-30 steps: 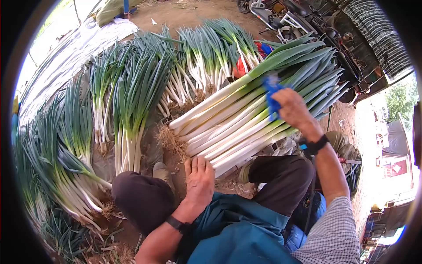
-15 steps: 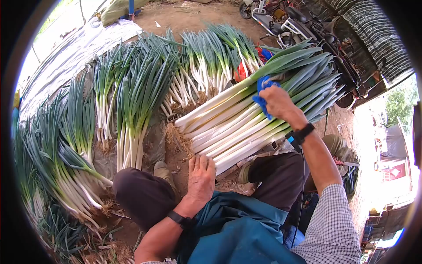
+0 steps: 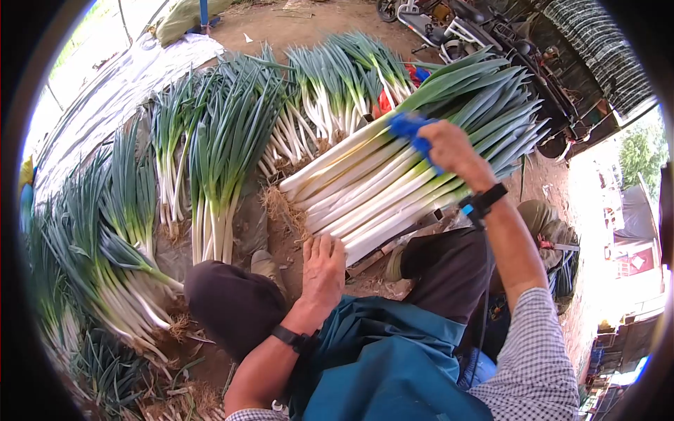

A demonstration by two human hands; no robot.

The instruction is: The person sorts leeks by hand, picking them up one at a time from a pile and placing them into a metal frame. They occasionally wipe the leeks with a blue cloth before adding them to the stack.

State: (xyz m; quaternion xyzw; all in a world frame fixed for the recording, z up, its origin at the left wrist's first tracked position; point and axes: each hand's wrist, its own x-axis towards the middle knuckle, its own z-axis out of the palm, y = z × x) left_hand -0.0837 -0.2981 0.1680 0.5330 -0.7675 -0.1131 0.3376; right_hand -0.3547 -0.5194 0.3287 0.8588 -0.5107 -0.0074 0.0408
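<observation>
A wide row of leeks (image 3: 379,189) lies side by side in front of me, roots to the left and green leaves to the upper right. My right hand (image 3: 453,154) is closed on a blue cloth (image 3: 415,135) over the leeks, where white stalks turn green; the cloth is blurred. Against the root end of the nearest leeks rests my left hand (image 3: 324,270), its fingers close together and extended, with nothing seen in it. Part of a dark support (image 3: 428,219) shows under the leeks.
Several more bunches of leeks (image 3: 228,154) lie on the ground to the left and beyond. My knees (image 3: 232,302) are bent on either side. A parked vehicle (image 3: 449,28) stands at the upper right, and a white sheet (image 3: 119,105) covers ground at the upper left.
My right hand has shifted slightly, and the blue cloth has moved left and spread out across the stalks. My left hand stays at the root end.
</observation>
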